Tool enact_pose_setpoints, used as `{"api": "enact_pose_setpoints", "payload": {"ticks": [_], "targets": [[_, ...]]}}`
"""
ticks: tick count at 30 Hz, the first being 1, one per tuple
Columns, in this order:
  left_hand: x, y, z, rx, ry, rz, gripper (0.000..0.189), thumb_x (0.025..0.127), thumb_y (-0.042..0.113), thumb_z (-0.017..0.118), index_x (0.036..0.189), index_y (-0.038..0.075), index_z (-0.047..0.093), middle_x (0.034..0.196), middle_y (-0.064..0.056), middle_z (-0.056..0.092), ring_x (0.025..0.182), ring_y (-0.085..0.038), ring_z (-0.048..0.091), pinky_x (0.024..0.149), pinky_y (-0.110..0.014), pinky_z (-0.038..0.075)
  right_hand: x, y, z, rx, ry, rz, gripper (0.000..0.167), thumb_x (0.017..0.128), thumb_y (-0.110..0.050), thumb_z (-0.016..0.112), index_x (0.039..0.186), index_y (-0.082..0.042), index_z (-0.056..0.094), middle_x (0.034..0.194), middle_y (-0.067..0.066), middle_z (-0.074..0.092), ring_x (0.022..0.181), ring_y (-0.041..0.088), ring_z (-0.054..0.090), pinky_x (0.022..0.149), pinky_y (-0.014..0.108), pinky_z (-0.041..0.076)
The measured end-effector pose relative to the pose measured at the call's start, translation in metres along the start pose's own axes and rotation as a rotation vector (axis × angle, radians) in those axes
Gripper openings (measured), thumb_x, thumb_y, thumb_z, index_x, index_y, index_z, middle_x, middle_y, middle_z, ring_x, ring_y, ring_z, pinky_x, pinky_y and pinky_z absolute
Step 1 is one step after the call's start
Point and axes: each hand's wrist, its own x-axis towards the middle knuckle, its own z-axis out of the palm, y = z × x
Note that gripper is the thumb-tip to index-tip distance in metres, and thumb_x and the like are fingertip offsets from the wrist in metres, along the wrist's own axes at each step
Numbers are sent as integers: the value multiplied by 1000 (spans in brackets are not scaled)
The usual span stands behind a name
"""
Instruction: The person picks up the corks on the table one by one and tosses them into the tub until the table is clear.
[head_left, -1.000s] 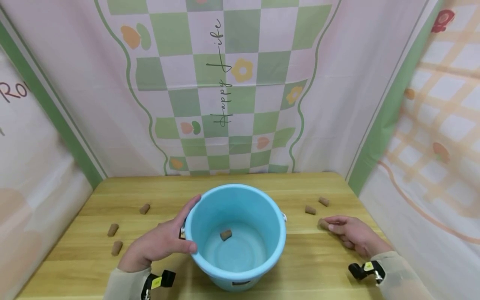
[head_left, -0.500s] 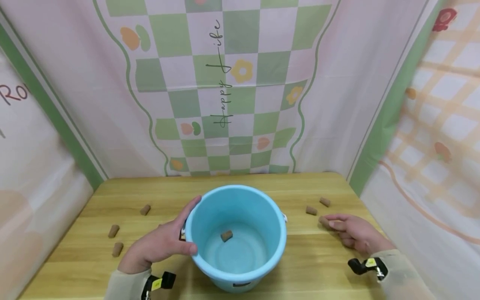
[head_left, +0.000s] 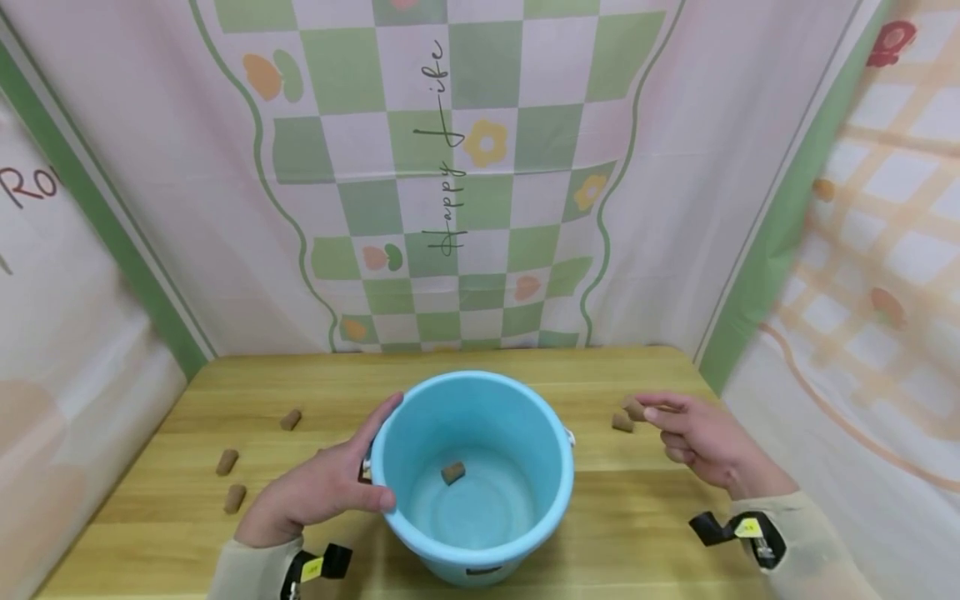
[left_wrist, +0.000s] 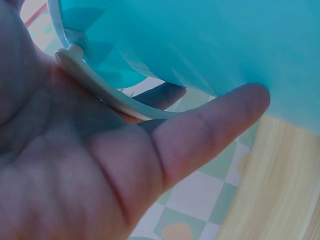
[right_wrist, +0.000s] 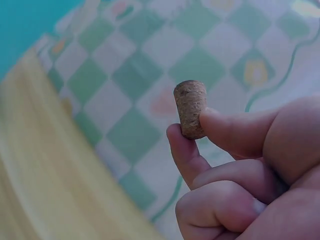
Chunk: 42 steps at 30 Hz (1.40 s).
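A light-blue bucket [head_left: 480, 412] stands at the table's front middle with one cork [head_left: 452, 473] on its floor. My left hand [head_left: 330, 483] rests against the bucket's left side, thumb and index finger spread along the rim. In the left wrist view, straight fingers [left_wrist: 215, 127] touch the blue outer wall [left_wrist: 240, 45] around the handle [left_wrist: 105, 90]. My right hand [head_left: 701, 437] pinches a tapered cork [right_wrist: 191, 107] between thumb and fingertips, the other fingers curled in. Another cork [head_left: 622, 422] lies on the table just below it in the head view.
Three corks lie on the left of the wooden table [head_left: 585, 533]: a back one [head_left: 290, 419], a middle one [head_left: 227, 462] and a front one [head_left: 235, 498]. A checkered curtain [head_left: 450, 208] hangs behind the table, with cloth at both sides.
My right hand has lifted the pinched cork and moved it up and left; the hand now covers the place of the farther right cork. The left hand and bucket stay put.
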Motion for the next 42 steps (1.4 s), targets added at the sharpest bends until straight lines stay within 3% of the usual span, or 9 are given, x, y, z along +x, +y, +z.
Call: {"api": "enact_pose_setpoints", "payload": {"ticks": [8,17,23,42], "targets": [[-1,0,0,-5,-9,2,110,88,34,78,161,27,-3,153,-24,29,128,-45,42,96,-45,46,-5,-32,37,-32,-78,-110,27,104,-5,52,124,-13,69,113,2,66,49,2,31,46,20,26],[-2,-2,0,-4,-9,-17,110,88,33,79,160,28,-3,151,-25,32,126,-44,43,95,-41,46,-11,-53,70,-24,-160,-197,30,104,0,48,124,-10,69,117,4,68,49,11,21,44,26,18],[-1,-2,1,-2,2,-62,111,86,37,80,160,31,-3,150,-23,35,125,-41,46,94,-40,47,-12,-61,86,-41,-165,-195,27,104,-2,50,122,-8,69,117,5,69,48,12,21,44,25,19],[-1,-1,1,12,8,-82,111,86,39,80,160,32,-3,152,-22,34,126,-41,46,95,-44,45,-9,-63,116,-98,-207,-155,22,104,-5,53,120,-5,67,107,5,69,47,15,25,44,27,23]]}}
